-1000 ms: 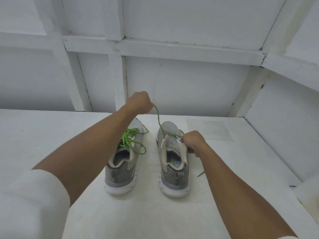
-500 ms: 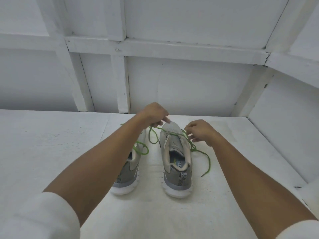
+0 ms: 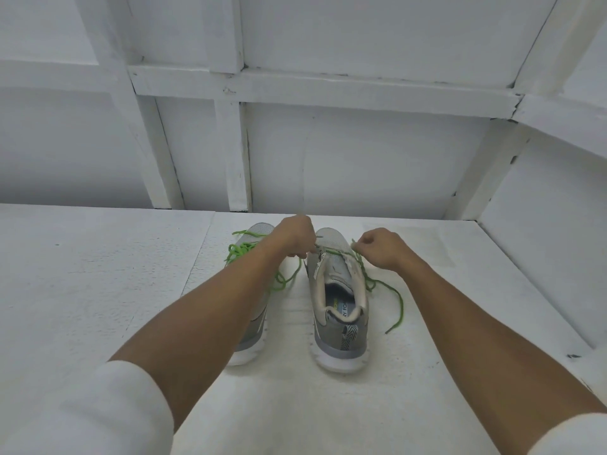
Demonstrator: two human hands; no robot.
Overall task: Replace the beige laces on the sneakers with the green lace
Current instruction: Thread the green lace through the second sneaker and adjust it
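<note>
Both hands have come down and forward to the toe end of the right sneaker (image 3: 340, 336): the left hand (image 3: 294, 236), raised above the pair a second ago with a strand pulled taut, is now low at the left eyelet row, and the right hand (image 3: 382, 249) has shifted from the collar to the right eyelet row. Each hand has its fingers curled and pinches a strand of the green lace (image 3: 400, 302); the hands are apart, one on either side of the forefoot. One run of the lace crosses the front eyelets between them. Its free right end curves down onto the surface (image 3: 98, 290) just beside the sneaker, tip well clear of the sole. Slack on the left side hangs in the gap between the two sneakers. The left sneaker (image 3: 259, 228) stands parallel, partly hidden under the left forearm, with a second lace (image 3: 238, 250), also green, bunched over its forefoot. Both sneakers point toward the white wall (image 3: 361, 159). White sleeves (image 3: 82, 415) cover the upper arms.
</note>
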